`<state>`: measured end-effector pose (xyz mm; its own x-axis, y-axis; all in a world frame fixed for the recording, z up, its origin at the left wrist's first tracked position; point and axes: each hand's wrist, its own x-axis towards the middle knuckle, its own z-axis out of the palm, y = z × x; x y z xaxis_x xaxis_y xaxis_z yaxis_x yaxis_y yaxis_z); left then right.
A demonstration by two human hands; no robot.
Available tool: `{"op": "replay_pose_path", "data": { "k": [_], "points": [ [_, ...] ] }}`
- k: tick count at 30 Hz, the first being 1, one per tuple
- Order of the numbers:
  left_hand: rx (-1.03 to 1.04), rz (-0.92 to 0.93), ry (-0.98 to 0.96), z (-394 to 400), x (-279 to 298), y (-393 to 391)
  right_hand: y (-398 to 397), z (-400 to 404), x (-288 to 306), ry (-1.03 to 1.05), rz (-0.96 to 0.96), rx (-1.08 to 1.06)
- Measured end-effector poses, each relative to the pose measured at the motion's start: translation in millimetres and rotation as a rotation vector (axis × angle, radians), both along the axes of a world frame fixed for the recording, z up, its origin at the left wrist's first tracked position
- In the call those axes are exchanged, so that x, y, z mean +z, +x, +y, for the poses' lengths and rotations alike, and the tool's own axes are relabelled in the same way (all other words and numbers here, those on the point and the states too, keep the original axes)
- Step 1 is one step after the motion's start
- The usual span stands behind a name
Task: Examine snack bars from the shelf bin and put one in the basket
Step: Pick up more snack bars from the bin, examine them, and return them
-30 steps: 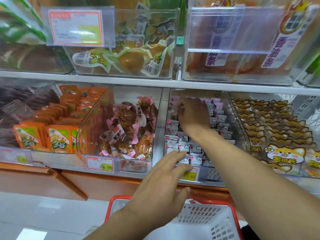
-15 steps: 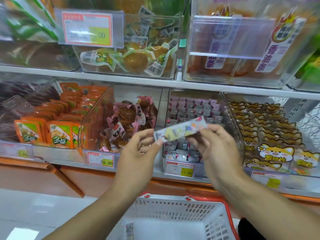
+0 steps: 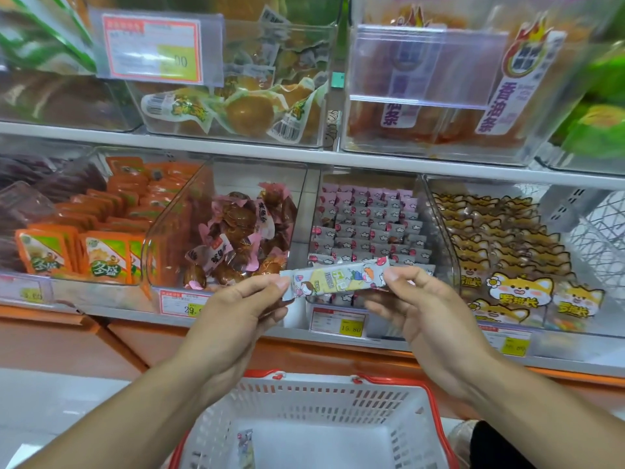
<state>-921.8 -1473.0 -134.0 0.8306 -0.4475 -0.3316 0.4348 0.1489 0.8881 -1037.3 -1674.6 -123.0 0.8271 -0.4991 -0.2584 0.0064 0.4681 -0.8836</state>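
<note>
Both hands up in front of the shelf bin, sharing one snack bar – left hand pinches its left end, right hand pinches the right end. Bar sits roughly level, above the basket – one similar bar already lies inside

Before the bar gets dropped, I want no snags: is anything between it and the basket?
Nothing visible blocks it. The snack bar is pinched at its ends by the left hand and right hand, and the open-topped basket sits below, with only air between.
</note>
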Motion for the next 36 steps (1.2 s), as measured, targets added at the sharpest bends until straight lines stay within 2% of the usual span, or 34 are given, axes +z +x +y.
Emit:
{"op": "replay_pose_path", "data": {
  "k": [4, 8, 12, 14, 19, 24, 33, 36],
  "points": [
    [-0.041, -0.037, -0.023, -7, 0, -5, 0, 0, -3, -0.002, -0.006, -0.113],
    [-0.015, 0.039, -0.11, -13, 4, -8, 0, -3, 0, -0.072, -0.053, 0.017],
    [0.02, 0.106, -0.123, -13, 6, -7, -5, -3, 5, -0.488, -0.088, 0.216],
    [0.027, 0.11, -0.119, -14, 6, -8, -7, -1, 4, -0.561, -0.089, 0.218],
    [0.036, -0.003, -0.094, -15, 8, -11, -7, 2, 6, -0.409, -0.106, 0.132],
    [0.018, 0.066, -0.236, -16, 12, -13, 1, 2, 8, -0.358, -0.062, 0.034],
    [0.069, -0.053, -0.051, -13, 13, -8, 6, -10, 9, -0.17, -0.018, 0.142],
    [0.062, -0.059, -0.036, -13, 11, -7, 9, -10, 8, -0.016, -0.006, 0.118]
  ]
}}
